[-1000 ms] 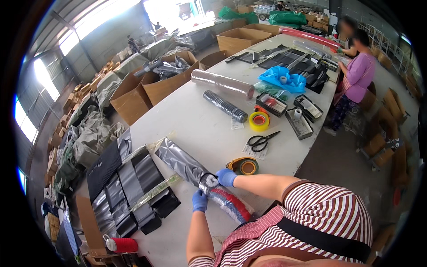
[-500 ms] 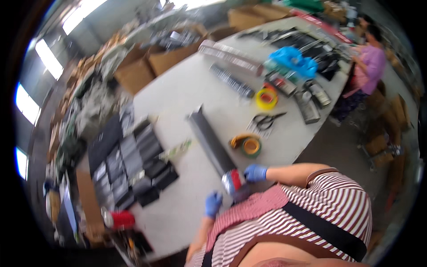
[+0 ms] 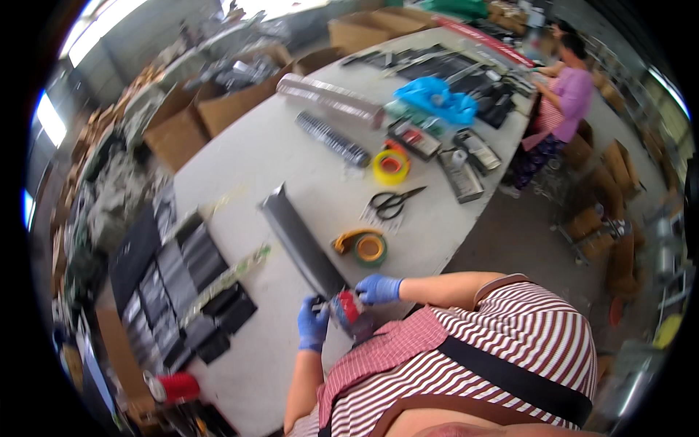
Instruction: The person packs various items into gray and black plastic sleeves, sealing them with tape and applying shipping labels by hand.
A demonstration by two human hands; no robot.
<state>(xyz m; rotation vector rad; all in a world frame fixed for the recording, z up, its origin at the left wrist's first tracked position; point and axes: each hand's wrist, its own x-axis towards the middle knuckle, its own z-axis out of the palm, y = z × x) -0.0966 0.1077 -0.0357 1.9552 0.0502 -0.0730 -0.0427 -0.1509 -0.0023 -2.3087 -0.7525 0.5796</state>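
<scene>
A long dark grey plastic sleeve [image 3: 302,240] lies slantwise on the table in front of me, plump as if filled. From its near end sticks out a clear-wrapped roll [image 3: 347,309] with a red patch, close to my apron. My left hand [image 3: 313,324], in a blue glove, is closed at the sleeve's left edge, fingers pinched near its mouth. On the other side my right hand [image 3: 378,289], gloved too, has curled fingers at the sleeve's right edge. What its fingertips grip is partly hidden.
Past the sleeve lie a tape dispenser [image 3: 362,246], black scissors [image 3: 393,202], yellow tape [image 3: 390,167] and a patterned roll [image 3: 333,140]. Dark packets [image 3: 193,280] cover the table's left, with a red spool [image 3: 175,387] nearer. Another person [image 3: 561,102] stands at the far right. Cardboard boxes [image 3: 175,127] line the left edge.
My left hand has moved up to the sleeve's near end and closed at its edge. My right hand has come in against the other edge. The whole view has shifted slightly.
</scene>
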